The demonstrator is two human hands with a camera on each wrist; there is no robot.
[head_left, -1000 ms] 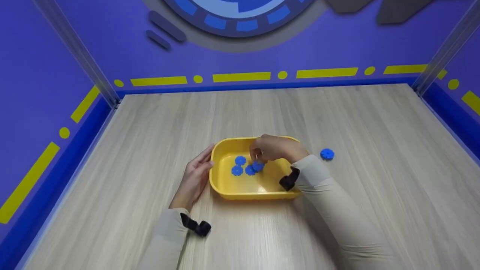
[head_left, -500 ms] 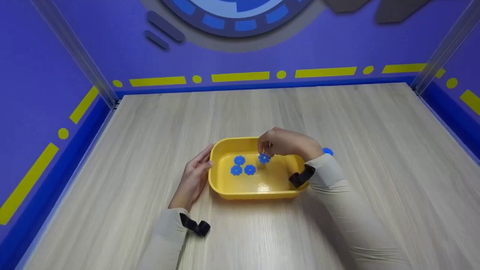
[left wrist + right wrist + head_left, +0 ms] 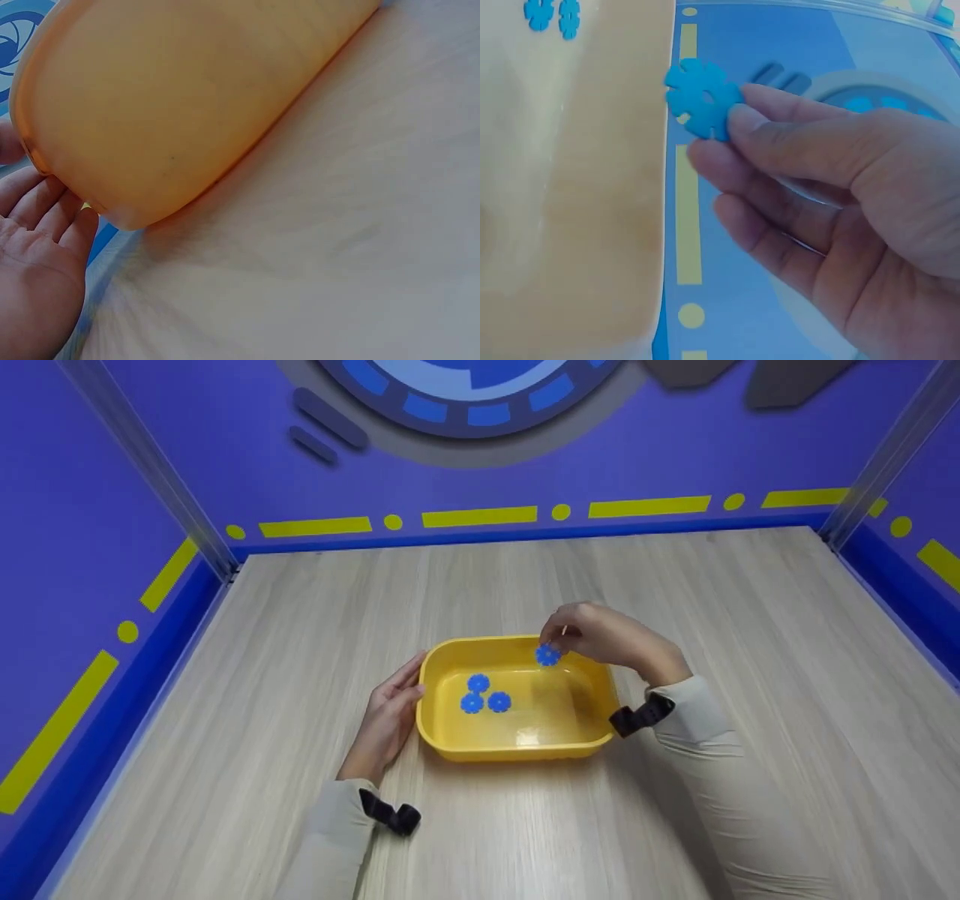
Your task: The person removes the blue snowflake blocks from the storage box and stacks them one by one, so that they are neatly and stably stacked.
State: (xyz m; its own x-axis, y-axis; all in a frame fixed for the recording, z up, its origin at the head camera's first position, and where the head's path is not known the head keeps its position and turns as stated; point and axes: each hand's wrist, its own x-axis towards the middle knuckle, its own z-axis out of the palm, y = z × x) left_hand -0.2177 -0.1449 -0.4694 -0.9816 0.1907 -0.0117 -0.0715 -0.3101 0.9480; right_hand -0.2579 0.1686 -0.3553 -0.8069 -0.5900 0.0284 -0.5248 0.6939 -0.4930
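Observation:
A yellow plastic tub (image 3: 517,751) stands on the table. My left hand (image 3: 385,727) holds its left end, with the thumb at the rim and the fingers along the outer wall; in the left wrist view the fingertips touch the tub. My right hand (image 3: 607,637) pinches a blue snowflake disc (image 3: 701,97) between thumb and index finger, above the tub's far right rim. Three flat blue snowflake discs lie on the tub floor to the left: one farther back (image 3: 478,683), one at the left (image 3: 472,703), one at the right (image 3: 499,702).
The pale wood-grain tabletop (image 3: 337,622) surrounds the tub. Beyond its back edge rises a purple-blue wall (image 3: 480,480) with yellow dashes and dots. Each wrist carries a black camera mount, one at the left (image 3: 390,814) and one at the right (image 3: 641,716).
My right hand lifts the pinched disc from beside the others, moving right and back toward the far rim. The blue piece on the table at right becomes hidden behind my right arm. Left hand stays.

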